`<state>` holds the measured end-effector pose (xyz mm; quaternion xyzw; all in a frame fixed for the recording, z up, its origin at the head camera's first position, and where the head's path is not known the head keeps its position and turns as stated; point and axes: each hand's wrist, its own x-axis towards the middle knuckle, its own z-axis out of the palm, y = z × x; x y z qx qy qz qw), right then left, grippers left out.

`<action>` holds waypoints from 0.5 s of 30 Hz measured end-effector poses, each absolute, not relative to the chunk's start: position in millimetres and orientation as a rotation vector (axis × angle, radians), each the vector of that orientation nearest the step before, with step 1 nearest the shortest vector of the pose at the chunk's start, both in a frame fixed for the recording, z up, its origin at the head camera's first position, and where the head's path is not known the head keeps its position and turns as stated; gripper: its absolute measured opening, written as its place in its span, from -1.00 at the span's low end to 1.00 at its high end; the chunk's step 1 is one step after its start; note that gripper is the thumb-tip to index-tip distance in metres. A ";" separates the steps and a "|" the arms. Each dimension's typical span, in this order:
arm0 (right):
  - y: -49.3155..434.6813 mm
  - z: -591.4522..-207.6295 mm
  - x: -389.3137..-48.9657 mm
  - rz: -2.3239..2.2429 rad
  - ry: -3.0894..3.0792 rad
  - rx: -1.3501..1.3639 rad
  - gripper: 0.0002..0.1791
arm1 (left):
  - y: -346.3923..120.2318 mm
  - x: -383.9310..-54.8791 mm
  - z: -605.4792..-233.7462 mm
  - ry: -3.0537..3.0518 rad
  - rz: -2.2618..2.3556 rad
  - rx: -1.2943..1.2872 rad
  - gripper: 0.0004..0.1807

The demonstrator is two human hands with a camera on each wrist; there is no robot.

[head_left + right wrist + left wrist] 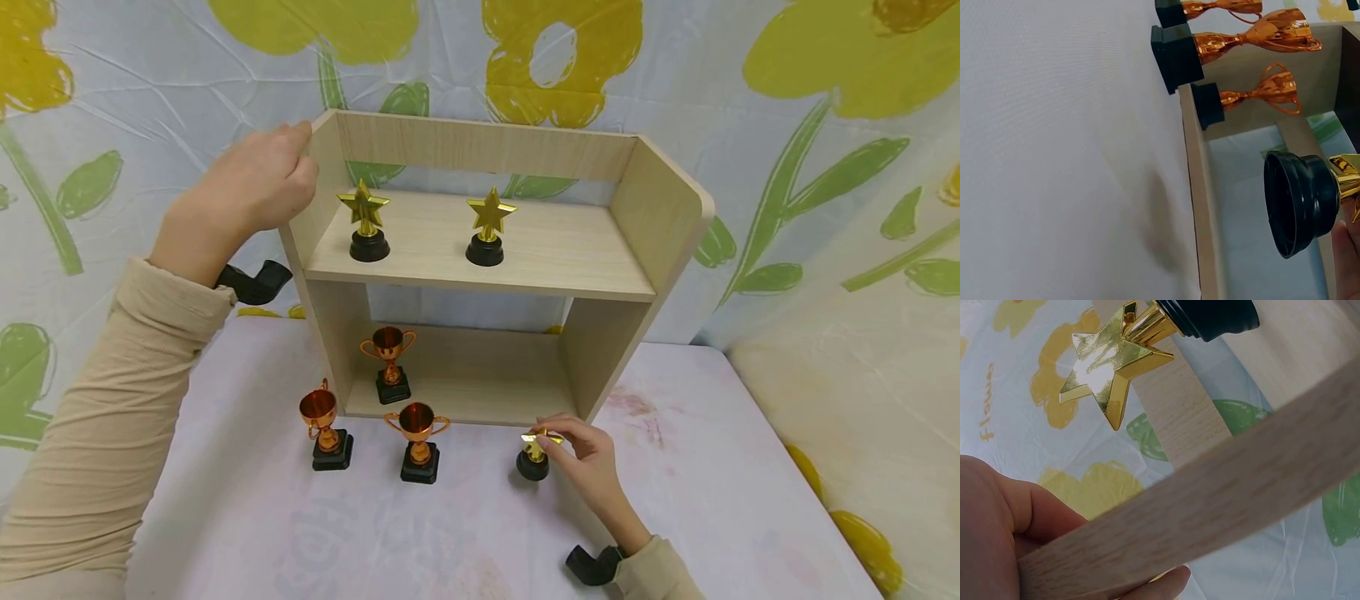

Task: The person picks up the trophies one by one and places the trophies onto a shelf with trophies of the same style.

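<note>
One gold star trophy (533, 461) is pinched by the right hand (587, 462), lower right of the head view; the left hand (247, 183), upper left, grips the wooden shelf (660, 212).

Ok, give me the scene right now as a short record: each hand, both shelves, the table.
Left hand: grips the left side panel of the shelf unit
Right hand: pinches a gold star trophy, base off the table
Upper shelf: left star trophy, right star trophy, both upright
Lower shelf: one copper cup, upright, toward the left end
Table: left copper cup, right copper cup, both upright
</note>
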<state>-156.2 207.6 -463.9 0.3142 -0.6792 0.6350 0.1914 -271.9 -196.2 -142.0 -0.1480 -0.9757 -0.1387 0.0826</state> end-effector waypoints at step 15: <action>211.4 -451.8 -156.7 1.780 -1.894 0.913 -0.70 | -196.5 -274.4 -141.9 -2.909 -0.407 -0.445 -0.31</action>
